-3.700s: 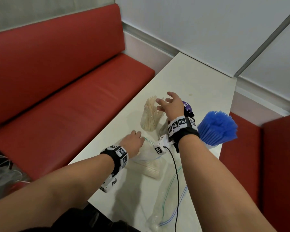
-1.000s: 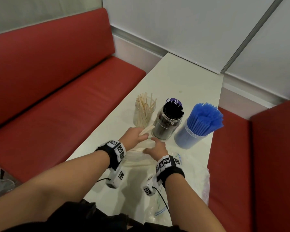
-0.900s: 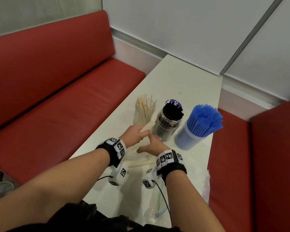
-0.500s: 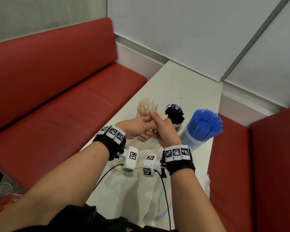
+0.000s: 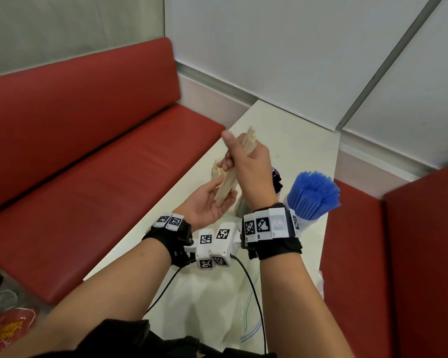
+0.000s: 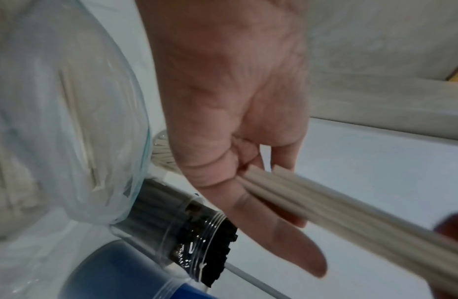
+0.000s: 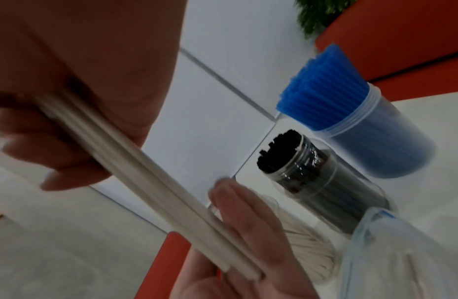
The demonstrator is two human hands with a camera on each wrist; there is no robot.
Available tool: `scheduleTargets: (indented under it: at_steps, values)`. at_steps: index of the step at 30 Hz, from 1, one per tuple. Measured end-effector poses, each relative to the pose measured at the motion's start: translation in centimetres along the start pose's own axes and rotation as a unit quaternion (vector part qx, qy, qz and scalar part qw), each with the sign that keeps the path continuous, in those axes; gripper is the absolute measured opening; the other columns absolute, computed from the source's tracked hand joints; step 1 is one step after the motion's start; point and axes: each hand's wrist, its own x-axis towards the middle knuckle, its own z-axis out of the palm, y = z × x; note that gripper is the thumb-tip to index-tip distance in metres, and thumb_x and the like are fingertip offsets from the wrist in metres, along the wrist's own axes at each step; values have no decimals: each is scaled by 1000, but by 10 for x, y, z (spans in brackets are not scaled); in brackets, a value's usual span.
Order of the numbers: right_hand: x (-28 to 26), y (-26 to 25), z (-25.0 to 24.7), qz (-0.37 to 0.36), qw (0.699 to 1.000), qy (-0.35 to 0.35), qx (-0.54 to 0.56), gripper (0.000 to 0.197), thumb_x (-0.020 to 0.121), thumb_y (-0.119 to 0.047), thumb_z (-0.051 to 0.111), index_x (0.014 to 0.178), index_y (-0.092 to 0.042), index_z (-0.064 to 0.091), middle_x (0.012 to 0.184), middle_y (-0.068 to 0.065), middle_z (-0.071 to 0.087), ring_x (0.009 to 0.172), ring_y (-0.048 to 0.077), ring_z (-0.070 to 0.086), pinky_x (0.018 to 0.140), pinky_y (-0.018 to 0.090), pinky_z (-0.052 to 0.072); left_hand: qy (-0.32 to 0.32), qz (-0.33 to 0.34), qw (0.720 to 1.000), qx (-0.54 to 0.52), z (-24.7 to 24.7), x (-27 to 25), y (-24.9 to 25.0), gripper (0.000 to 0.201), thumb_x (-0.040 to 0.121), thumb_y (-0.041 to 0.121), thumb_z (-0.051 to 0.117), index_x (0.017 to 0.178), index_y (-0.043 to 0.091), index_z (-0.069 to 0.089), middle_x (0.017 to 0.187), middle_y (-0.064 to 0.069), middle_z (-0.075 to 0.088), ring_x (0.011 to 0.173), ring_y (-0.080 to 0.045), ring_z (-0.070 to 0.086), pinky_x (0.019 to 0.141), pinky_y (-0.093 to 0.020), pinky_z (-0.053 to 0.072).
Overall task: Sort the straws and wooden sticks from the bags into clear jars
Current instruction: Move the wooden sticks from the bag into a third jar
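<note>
My right hand [image 5: 246,161] grips a bundle of wooden sticks [image 5: 233,169] above the table, tilted nearly upright. The bundle's lower ends rest on the palm of my left hand [image 5: 207,202], which lies flat and palm up beneath them. In the right wrist view the sticks [image 7: 145,182] run from my curled fingers [image 7: 43,153] down to the left palm [image 7: 248,232]. Behind my hands, a clear jar of wooden sticks [image 5: 216,171] and a jar of black straws [image 5: 277,179] are partly hidden. A jar of blue straws [image 5: 312,195] stands to the right.
Clear zip bags [image 5: 212,301] lie crumpled on the white table [image 5: 303,140] near its front edge, under my wrists. Red bench seats [image 5: 101,177] flank the table on both sides. A grey wall closes off its far end.
Both hands rose from the bag on the table. The stick bundle passed from my left hand to my right, and the left hand opened flat under its ends.
</note>
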Motion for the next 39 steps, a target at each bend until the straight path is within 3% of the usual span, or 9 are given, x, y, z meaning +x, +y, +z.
scheduleTargets:
  at_steps: [5, 10, 14, 18, 22, 27, 32, 36, 39]
  values:
    - [-7, 12, -3, 69, 990, -88, -82, 38, 92, -34, 72, 69, -8, 57, 66, 12, 64, 68, 23, 67, 83, 51, 55, 21, -76, 997, 11, -3, -7, 0, 19, 86, 27, 59, 79, 9, 62, 66, -3, 59, 42, -8, 53, 33, -15, 43]
    - [-5, 16, -29, 120, 955, -160, -219, 30, 90, -34, 72, 82, -6, 71, 82, 17, 72, 68, 25, 64, 63, 32, 51, 67, -92, 984, 134, -23, -13, -2, 31, 95, 27, 52, 68, 12, 49, 52, 2, 43, 29, -3, 25, 26, -14, 16]
    - [-6, 26, -46, 204, 939, -202, -191, 15, 87, -9, 74, 93, 4, 72, 73, 15, 72, 58, 20, 66, 51, 25, 54, 121, -92, 969, 197, -39, -9, -11, 36, 101, 31, 46, 71, 11, 48, 55, 1, 46, 33, -4, 27, 31, -15, 16]
    - [6, 31, -53, 198, 945, -168, -197, 12, 88, -5, 73, 94, 6, 73, 73, 15, 72, 56, 21, 68, 56, 25, 56, 201, -48, 935, 289, -46, 4, -18, 41, 103, 33, 46, 78, 4, 60, 68, -10, 59, 48, -13, 51, 43, -19, 40]
    - [46, 18, -63, 108, 964, -76, -231, 6, 89, -11, 71, 86, -8, 76, 66, 5, 74, 57, 23, 70, 67, 37, 61, 211, -6, 839, 502, -53, 12, -16, 35, 102, 22, 49, 82, -1, 67, 83, -16, 67, 67, -21, 60, 68, -30, 51]
    - [89, 18, -53, 46, 965, 41, -256, 9, 87, -11, 68, 83, -7, 74, 61, 5, 70, 49, 16, 68, 59, 34, 58, 134, -49, 593, 793, -64, 18, -23, 26, 95, 15, 56, 115, 9, 70, 121, -7, 66, 110, -22, 61, 94, -27, 47]
    - [107, 52, -37, 93, 951, 17, -293, 9, 88, -7, 65, 85, -2, 71, 66, 13, 69, 47, 18, 66, 55, 28, 54, 67, -109, 440, 889, -77, 25, -45, 41, 95, 27, 55, 132, 9, 51, 136, -11, 52, 125, -28, 49, 104, -35, 40]
    - [112, 91, -31, 145, 932, -11, -331, 8, 89, -8, 65, 83, -5, 69, 64, 9, 66, 39, 9, 60, 49, 18, 49, 37, -132, 358, 924, -79, 27, -49, 31, 95, 19, 54, 122, 6, 57, 128, -15, 50, 115, -33, 52, 95, -39, 46]
    - [112, 113, -30, 177, 919, -14, -352, 12, 88, -12, 68, 88, -1, 70, 70, 9, 69, 45, 13, 62, 51, 16, 52, 46, -86, 347, 933, -79, 27, -50, 24, 95, 13, 52, 118, 7, 59, 127, -12, 42, 117, -33, 43, 94, -43, 45]
